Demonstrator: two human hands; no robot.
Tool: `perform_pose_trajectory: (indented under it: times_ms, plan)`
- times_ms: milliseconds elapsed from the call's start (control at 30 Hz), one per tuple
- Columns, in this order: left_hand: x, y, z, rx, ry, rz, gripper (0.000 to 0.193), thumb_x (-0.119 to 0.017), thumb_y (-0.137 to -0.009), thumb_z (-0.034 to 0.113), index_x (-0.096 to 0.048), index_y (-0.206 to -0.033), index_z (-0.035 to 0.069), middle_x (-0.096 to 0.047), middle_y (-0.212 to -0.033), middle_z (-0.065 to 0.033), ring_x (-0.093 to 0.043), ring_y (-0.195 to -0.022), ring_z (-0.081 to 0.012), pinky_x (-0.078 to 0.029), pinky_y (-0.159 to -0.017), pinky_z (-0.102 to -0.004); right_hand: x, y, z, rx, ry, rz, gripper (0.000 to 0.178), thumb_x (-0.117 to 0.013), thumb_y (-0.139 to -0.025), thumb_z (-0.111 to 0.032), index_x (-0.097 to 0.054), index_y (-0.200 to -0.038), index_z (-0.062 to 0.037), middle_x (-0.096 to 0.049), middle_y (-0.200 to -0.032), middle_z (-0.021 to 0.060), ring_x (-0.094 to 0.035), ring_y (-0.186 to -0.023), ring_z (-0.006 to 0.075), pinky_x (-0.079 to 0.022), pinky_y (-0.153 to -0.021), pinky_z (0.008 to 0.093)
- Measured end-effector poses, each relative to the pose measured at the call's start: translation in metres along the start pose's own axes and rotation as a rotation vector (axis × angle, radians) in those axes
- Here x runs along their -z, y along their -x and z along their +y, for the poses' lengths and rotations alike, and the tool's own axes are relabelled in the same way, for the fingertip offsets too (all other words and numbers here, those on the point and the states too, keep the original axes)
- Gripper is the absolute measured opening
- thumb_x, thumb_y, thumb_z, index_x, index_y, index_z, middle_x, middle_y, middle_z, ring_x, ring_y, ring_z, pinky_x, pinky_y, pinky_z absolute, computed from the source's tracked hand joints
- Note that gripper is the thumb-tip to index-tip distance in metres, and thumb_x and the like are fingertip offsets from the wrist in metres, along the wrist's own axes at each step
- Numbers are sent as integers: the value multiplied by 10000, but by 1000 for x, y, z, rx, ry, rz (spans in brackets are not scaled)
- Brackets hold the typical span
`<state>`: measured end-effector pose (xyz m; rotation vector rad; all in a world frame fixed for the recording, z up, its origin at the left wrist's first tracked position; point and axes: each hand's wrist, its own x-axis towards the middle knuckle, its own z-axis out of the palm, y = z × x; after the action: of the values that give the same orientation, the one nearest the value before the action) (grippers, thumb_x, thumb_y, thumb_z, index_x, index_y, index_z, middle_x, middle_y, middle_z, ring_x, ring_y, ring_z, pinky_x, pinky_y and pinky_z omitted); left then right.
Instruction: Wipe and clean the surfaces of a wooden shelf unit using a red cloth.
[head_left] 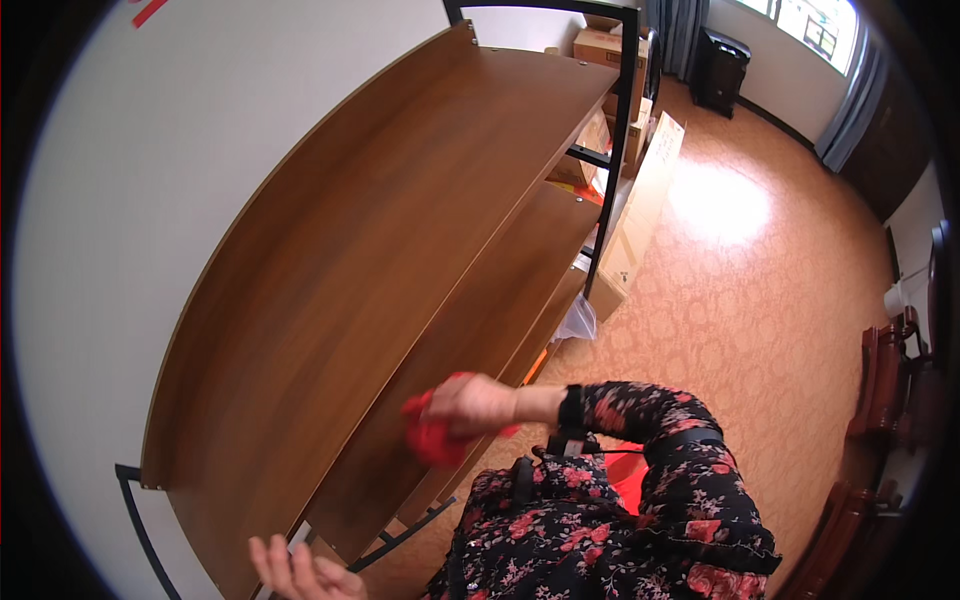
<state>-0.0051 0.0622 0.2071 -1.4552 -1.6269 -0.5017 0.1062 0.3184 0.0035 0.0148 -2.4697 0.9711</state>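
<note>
My right hand (477,402) is closed around a bunched red cloth (432,438), slightly blurred by motion. Hand and cloth are in front of the lower boards of a brown wooden shelf unit (370,210) with a black metal frame (617,130). Whether the cloth touches a board, I cannot tell. At the lower left, my left hand (300,572) is held palm up with its fingers apart and nothing in it, close to the near end of the top board.
Cardboard boxes (612,48) and a long flat carton (645,210) stand beyond the shelf's far end. A clear plastic bag (577,318) hangs out at a lower level. Dark wooden furniture (880,385) lines the right side, and a black speaker-like box (720,72) stands by the curtains.
</note>
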Motion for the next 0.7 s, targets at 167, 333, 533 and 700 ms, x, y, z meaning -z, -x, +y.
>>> perform_pose_trajectory:
  times_ms: [167,333,533,700]
  plan:
    - [-32,30,3,-34,-107,-253,168,-512,-861,15,-631,-974,-20,-569,-1127,-152,-438,-1208,-426,-379,-960,-514,84,49,90,-617,94,555,419,-682,-783,-317,-591,-1162,-162,-613,-1039,111,-591,-1019,329,-494,-864,434]
    - [-29,7,28,-29,-197,-263,210,-508,-852,-1,-623,-1027,-15,-545,-1199,-155,-398,-1255,-421,-365,-999,-496,134,67,155,-860,608,362,503,-663,-783,-439,-576,-1211,-189,-513,-1242,104,-454,-1191,334,-391,-931,501]
    - [-17,-49,38,200,32,-71,286,-551,-959,259,-651,-1020,-2,-639,-996,-147,-589,-1022,-366,-435,-980,-487,55,-4,109,-594,483,-16,413,-644,-754,-471,-641,-1043,-176,-533,-1091,78,-497,-1061,282,-411,-833,468]
    - [-17,-85,4,144,-103,-297,332,-453,-927,61,-516,-1241,-24,-459,-1366,-179,-380,-1320,-363,-327,-1067,-467,-60,-29,56,99,300,-162,432,-645,-762,-516,-651,-1065,-209,-543,-1197,31,-456,-1162,238,-347,-957,458]
